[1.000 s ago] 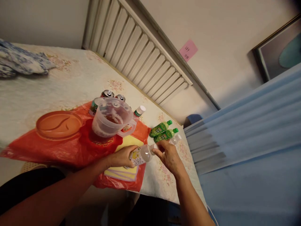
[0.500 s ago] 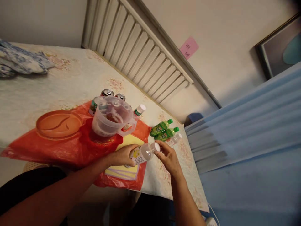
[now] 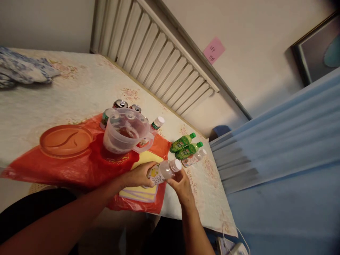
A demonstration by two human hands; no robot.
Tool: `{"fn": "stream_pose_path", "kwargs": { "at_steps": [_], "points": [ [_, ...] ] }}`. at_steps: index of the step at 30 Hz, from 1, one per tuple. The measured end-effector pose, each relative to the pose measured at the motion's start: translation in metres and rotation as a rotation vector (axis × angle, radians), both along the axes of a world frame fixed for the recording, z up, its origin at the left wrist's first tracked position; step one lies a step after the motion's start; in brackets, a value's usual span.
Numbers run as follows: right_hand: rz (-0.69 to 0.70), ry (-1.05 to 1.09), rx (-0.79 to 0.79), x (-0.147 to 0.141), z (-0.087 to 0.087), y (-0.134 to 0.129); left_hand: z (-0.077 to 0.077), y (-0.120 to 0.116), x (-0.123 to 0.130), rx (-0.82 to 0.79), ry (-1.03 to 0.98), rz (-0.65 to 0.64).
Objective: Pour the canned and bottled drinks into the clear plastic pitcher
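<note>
My left hand [image 3: 140,174] is wrapped round the labelled lower part of a clear bottle [image 3: 157,174] with a white cap [image 3: 175,165]. The bottle is tilted, its cap toward the right. At its neck, just below the cap, the fingers of my right hand [image 3: 181,184] are curled against it. Beneath the bottle lie yellow sheets [image 3: 140,194] on a red plastic bag [image 3: 162,141]. A clear plastic jug [image 3: 127,132] with some dark liquid stands behind my left hand.
An orange lid [image 3: 66,140] lies on the bag at left. Cans [image 3: 120,103] and a white-capped bottle [image 3: 157,123] stand behind the jug. Two green bottles [image 3: 182,142] and a clear one [image 3: 195,158] lie farther right. A radiator [image 3: 159,53] lines the wall.
My right hand has moved left and slightly down, from the cap to the bottle's neck. The bottle stays in my left hand, nearly in place.
</note>
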State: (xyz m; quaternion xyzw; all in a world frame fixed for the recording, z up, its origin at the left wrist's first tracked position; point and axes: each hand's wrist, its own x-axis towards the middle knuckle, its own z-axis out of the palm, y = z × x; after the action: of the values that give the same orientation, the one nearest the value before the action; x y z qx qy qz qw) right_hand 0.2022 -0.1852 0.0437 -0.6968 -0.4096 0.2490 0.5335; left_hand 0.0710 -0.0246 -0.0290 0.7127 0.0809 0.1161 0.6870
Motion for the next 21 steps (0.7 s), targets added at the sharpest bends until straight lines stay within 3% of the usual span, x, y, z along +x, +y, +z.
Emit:
{"fn": "stream_pose_path", "kwargs": {
  "at_steps": [2, 6, 11, 14, 17, 21],
  "points": [
    [0.015, 0.035, -0.018, -0.009, -0.011, 0.0, -0.001, -0.001, 0.001, -0.01, -0.007, 0.003],
    [-0.082, -0.015, -0.035, -0.024, -0.02, 0.004, -0.003, -0.003, 0.002, -0.012, -0.036, 0.002],
    [-0.185, -0.103, -0.055, -0.032, -0.015, 0.007, -0.008, -0.004, 0.003, -0.029, -0.053, -0.003],
    [-0.229, -0.095, -0.034, -0.03, -0.008, 0.001, -0.019, -0.005, 0.004, -0.017, -0.084, 0.0],
    [-0.27, -0.083, 0.011, -0.019, 0.0, -0.013, -0.037, -0.006, 0.007, 0.17, -0.052, 0.16],
    [-0.362, -0.067, 0.068, 0.008, 0.005, -0.042, -0.059, -0.01, 0.01, 0.571, -0.048, 0.349]
  ]
}}
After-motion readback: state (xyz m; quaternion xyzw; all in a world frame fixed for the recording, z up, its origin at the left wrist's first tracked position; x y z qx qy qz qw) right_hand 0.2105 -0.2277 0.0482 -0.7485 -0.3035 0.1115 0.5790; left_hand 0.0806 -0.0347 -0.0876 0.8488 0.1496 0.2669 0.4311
